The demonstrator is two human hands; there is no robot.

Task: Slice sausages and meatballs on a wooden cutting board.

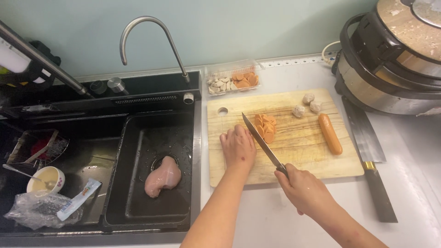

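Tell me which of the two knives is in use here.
The slim knife, gripped by the right hand, blade over the sausage slices on the cutting board. The broad cleaver lies untouched on the counter, right of the board.

- A single head view looks steeply down from above the near edge of the bench (413, 151).
- It faces the far wall, close in, with the sink (151, 160) left and the cutting board (298, 142) centred.
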